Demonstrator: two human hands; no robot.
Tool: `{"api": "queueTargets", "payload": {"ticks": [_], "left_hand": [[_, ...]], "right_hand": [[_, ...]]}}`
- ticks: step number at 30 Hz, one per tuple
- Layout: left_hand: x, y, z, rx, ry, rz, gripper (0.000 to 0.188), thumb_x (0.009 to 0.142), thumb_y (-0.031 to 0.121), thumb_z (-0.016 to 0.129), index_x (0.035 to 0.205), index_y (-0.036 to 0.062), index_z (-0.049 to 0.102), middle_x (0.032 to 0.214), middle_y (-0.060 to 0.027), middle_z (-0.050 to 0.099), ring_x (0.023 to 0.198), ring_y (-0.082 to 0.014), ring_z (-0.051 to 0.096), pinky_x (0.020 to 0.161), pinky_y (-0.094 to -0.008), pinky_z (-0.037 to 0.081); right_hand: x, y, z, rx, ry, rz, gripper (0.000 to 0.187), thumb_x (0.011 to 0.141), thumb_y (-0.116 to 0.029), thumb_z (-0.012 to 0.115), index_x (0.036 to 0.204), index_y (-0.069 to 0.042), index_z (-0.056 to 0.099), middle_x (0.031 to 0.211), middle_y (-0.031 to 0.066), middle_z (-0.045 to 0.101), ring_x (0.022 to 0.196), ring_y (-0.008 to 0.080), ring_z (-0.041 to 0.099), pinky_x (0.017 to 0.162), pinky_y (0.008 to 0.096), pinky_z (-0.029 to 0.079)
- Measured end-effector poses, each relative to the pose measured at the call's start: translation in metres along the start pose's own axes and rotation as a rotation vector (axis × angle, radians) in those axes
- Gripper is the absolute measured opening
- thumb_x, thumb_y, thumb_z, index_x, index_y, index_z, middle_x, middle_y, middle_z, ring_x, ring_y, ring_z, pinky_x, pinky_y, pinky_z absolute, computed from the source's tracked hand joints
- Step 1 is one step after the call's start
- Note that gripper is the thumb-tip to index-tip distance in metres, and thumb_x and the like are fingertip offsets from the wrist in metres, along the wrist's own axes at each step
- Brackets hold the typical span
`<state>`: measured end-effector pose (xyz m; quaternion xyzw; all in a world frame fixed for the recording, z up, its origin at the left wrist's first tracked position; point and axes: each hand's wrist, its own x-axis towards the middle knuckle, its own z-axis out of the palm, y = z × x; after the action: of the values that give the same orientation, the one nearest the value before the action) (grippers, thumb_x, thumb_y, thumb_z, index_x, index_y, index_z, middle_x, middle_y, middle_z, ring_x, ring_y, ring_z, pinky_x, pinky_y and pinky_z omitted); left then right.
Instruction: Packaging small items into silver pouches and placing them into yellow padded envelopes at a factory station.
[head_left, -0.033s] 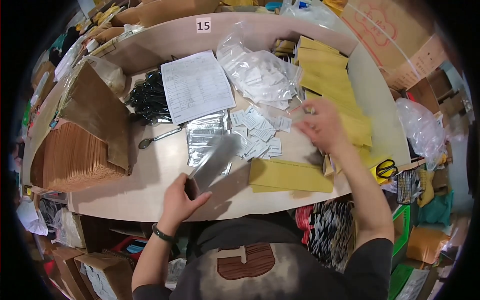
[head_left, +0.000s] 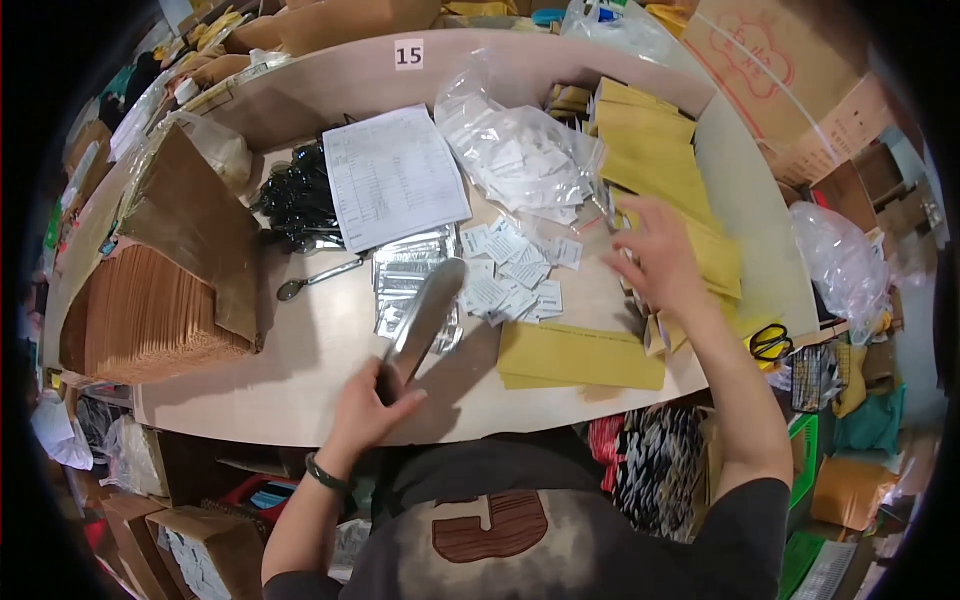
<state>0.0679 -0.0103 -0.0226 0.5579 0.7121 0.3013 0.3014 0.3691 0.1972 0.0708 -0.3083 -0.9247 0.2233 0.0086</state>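
Observation:
My left hand is closed round the lower end of a long silver-grey piece with a rounded far end; its exact kind is unclear. The piece slants up over a spread of silver foil packets. My right hand hovers, somewhat blurred, with fingers apart and nothing visible in them, left of the yellow envelopes. Between the hands lie loose white square sachets. Flat yellow envelopes rest near the table's front edge.
A printed sheet partly covers a heap of black glossy items. One spoon-like item lies apart. A clear bag holds white sachets. An open carton of brown sheets stands left; scissors lie at the right edge.
My right hand has shifted slightly right, away from the white sachets. The silver-grey piece in my left hand has turned a little and shows more sharply.

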Motion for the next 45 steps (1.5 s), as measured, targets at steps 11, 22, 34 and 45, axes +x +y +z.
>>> {"api": "queueTargets", "payload": {"ticks": [11,22,34,45], "left_hand": [[0.001,0.050,0.035,-0.387,-0.552,-0.014,0.065,0.071,0.008,0.067,0.133,-0.0006,0.049,0.113,-0.0163,0.052,0.103,-0.0270,0.054,0.093,-0.0328,0.044],[-0.030,0.053,0.034,-0.635,-0.512,-0.009,0.050,0.074,0.008,0.070,0.121,0.0015,0.054,0.115,-0.0155,0.055,0.109,-0.0297,0.055,0.097,-0.0364,0.044],[-0.086,-0.001,0.005,0.237,0.219,-0.106,0.050,0.070,0.015,0.078,0.113,0.0043,0.055,0.101,-0.0167,0.059,0.091,-0.0387,0.062,0.075,-0.0424,0.052],[-0.104,-0.005,-0.017,0.350,0.040,-0.020,0.072,0.066,0.012,0.081,0.131,0.0081,0.053,0.103,-0.0142,0.059,0.092,-0.0350,0.063,0.073,-0.0410,0.053]], "right_hand": [[0.000,-0.024,0.108,0.099,-0.212,-0.204,0.071,0.068,-0.041,0.080,0.127,-0.007,0.059,0.135,0.0220,0.053,0.130,0.0410,0.047,0.111,0.0496,0.035],[-0.013,-0.028,0.106,0.068,-0.031,-0.328,0.049,0.074,-0.045,0.078,0.097,-0.005,0.062,0.132,0.0151,0.053,0.122,0.0375,0.050,0.099,0.0481,0.041],[0.000,-0.095,0.150,-0.051,0.034,0.168,0.037,0.086,-0.039,0.066,0.072,-0.005,0.065,0.066,0.0149,0.065,0.065,0.0360,0.066,0.060,0.0476,0.052],[0.013,-0.093,0.158,0.086,0.103,0.162,0.019,0.084,-0.024,0.063,0.078,-0.005,0.063,0.073,0.0159,0.066,0.073,0.0388,0.065,0.065,0.0495,0.051]]}}
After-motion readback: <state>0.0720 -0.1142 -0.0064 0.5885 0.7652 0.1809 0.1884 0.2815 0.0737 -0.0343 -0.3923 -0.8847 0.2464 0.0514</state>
